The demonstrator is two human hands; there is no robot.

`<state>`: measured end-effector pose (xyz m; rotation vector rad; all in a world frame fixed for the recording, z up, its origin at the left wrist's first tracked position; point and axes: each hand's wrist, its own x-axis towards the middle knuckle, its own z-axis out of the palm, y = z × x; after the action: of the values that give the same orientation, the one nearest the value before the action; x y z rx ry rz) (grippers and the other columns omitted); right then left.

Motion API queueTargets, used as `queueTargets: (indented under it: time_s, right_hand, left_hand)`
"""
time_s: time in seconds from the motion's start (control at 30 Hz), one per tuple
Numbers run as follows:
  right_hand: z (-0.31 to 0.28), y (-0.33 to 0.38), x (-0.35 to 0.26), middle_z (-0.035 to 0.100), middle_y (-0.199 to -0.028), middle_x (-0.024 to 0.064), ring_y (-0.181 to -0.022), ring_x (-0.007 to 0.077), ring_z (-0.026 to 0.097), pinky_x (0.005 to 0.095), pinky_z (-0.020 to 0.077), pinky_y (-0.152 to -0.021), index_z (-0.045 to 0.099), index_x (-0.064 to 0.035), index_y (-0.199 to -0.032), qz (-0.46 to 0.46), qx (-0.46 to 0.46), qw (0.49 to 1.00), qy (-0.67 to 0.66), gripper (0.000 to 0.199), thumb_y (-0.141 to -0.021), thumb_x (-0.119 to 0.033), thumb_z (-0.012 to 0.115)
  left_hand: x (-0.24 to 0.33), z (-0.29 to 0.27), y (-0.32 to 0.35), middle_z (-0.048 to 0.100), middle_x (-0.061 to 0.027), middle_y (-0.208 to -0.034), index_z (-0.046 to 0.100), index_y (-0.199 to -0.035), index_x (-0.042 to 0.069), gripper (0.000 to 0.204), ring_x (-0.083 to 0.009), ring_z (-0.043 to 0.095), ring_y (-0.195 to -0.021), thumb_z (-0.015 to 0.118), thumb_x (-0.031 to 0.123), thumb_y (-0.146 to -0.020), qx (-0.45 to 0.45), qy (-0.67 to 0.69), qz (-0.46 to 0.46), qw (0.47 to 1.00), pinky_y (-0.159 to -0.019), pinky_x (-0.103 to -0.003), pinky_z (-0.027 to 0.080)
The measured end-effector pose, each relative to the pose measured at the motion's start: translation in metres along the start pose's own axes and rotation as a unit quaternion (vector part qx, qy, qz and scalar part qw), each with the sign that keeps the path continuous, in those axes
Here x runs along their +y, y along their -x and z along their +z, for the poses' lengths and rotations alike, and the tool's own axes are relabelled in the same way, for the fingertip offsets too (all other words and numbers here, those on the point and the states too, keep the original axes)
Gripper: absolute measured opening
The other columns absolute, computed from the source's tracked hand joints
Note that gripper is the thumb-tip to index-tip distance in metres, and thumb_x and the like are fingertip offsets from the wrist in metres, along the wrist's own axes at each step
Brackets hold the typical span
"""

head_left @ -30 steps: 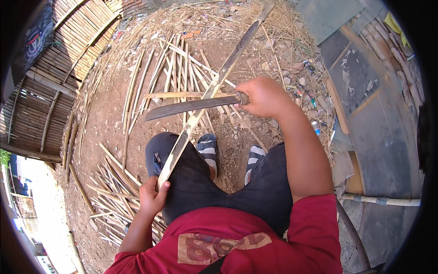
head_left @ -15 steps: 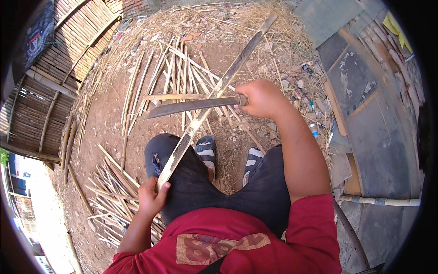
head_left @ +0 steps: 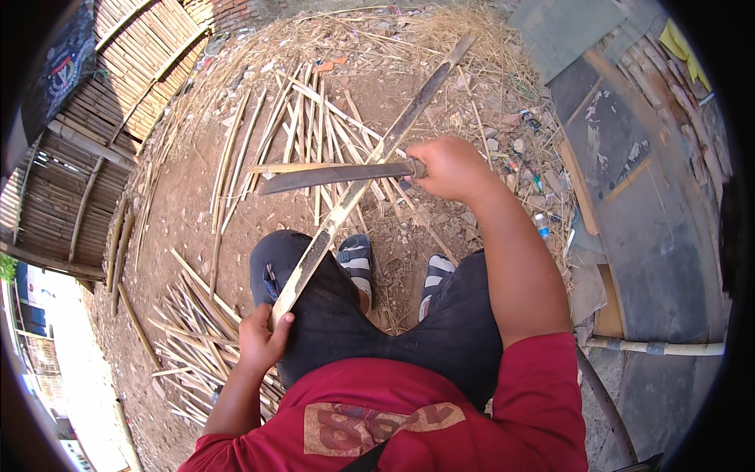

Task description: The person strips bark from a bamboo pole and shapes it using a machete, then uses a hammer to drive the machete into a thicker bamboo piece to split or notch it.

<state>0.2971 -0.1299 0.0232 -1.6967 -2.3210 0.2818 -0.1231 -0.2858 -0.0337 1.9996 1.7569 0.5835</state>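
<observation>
My left hand is closed round the near end of a long split bamboo strip, by my left thigh. The strip slants away to the upper right, with dark patches along its pale face. In my right hand is the handle of a machete, whose dark blade points left and lies across the strip at about its middle. Just beyond the blade shows a pale piece of bamboo, nearly parallel to it; whether it is joined to the strip I cannot tell.
Bamboo strips lie in a loose heap on the dirt ahead, and another pile is at my left. Woven bamboo panels stand far left. Dark boards and a plastic bottle are on the right.
The machete blade has shifted slightly and lies more level, closer to the pale bamboo piece beyond it. The far end of the strip has dipped slightly. My left hand keeps its hold.
</observation>
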Motion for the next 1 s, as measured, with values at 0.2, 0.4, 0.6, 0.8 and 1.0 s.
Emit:
queueTargets:
  time_s: [0.2,0.4,0.6,0.8,1.0]
  right_hand:
    - [0.003,-0.003,0.061,0.074,-0.110,0.0175,-0.106,0.0343,0.070,0.0449,0.0553,-0.090,0.072,-0.0081,-0.121,0.233,0.093,0.949,-0.191,0.045,-0.087,-0.038,0.079]
    - [-0.004,0.001,0.048,0.073,-0.106,0.0180,-0.103,0.0330,0.071,0.0443,0.0556,-0.088,0.072,-0.0105,-0.120,0.216,0.064,0.969,-0.106,0.041,-0.087,-0.036,0.079]
    - [-0.013,0.004,0.018,0.072,-0.087,0.0199,-0.085,0.0361,0.071,0.0452,0.0540,-0.078,0.073,-0.0085,-0.115,0.030,0.017,0.998,-0.057,0.040,-0.086,-0.034,0.080]
    - [-0.008,0.017,0.078,0.074,-0.096,0.0209,-0.097,0.0360,0.072,0.0466,0.0551,-0.083,0.073,-0.0091,-0.120,0.207,0.133,0.961,-0.124,0.047,-0.084,-0.037,0.081]
    - [-0.016,0.012,0.007,0.073,-0.093,0.0185,-0.091,0.0384,0.071,0.0477,0.0550,-0.081,0.074,-0.0121,-0.116,0.036,0.046,0.998,-0.034,0.039,-0.084,-0.035,0.080]
  left_hand:
    - [-0.008,0.006,-0.001,0.055,-0.0160,-0.061,0.060,-0.082,-0.001,0.043,-0.0252,0.053,-0.054,0.076,0.038,-0.093,0.008,0.029,0.013,0.999,-0.054,-0.040,0.044]
    - [0.000,0.001,-0.001,0.055,-0.0154,-0.062,0.061,-0.083,-0.001,0.043,-0.0223,0.053,-0.055,0.076,0.038,-0.094,-0.009,0.011,-0.002,1.000,-0.054,-0.039,0.045]
    - [-0.018,-0.016,0.002,0.055,-0.0093,-0.060,0.061,-0.082,-0.001,0.041,-0.0160,0.051,-0.056,0.075,0.036,-0.095,-0.038,0.057,-0.005,0.998,-0.053,-0.036,0.043]
    - [-0.018,-0.053,0.013,0.053,-0.0079,-0.060,0.059,-0.080,-0.001,0.039,-0.0145,0.048,-0.056,0.074,0.032,-0.095,-0.040,0.013,0.009,0.999,-0.052,-0.034,0.040]
    - [-0.026,-0.055,0.029,0.050,-0.0059,-0.061,0.058,-0.080,-0.001,0.037,-0.0129,0.044,-0.057,0.072,0.029,-0.095,-0.010,-0.008,-0.007,1.000,-0.052,-0.033,0.037]
